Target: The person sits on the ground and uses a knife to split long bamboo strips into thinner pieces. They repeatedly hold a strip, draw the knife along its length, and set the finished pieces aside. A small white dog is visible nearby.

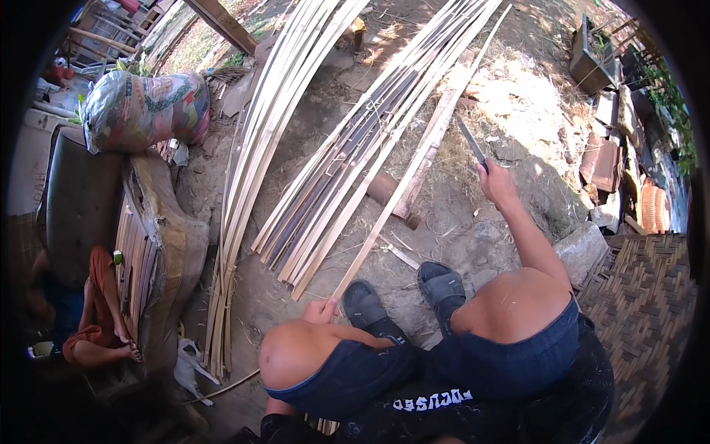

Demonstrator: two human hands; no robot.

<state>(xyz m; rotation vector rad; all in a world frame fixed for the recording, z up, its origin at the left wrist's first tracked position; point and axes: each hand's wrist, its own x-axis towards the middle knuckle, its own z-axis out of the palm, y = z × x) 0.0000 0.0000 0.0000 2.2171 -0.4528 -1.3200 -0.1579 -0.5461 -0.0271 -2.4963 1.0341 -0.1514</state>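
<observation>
My left hand [319,311], beside my left knee, is closed around the near end of a long pale bamboo strip [370,246]. The strip slants away from me up and to the right, its far end high in the view. Out past my right knee, my right hand [497,185] grips the dark handle of a knife [471,142]. Its long blade points forward and to the left, apart from the strip. A loose bundle of pale and dark strips [355,155] lies just left of the held one.
Another bundle of pale strips [262,126] lies farther left. Short log pieces [384,191] sit under the middle strips. At left are a stuffed sack [148,111], a seated person [103,311] and a white cat [194,366]. A woven bamboo mat [643,296] lies right, by a stone block [584,251].
</observation>
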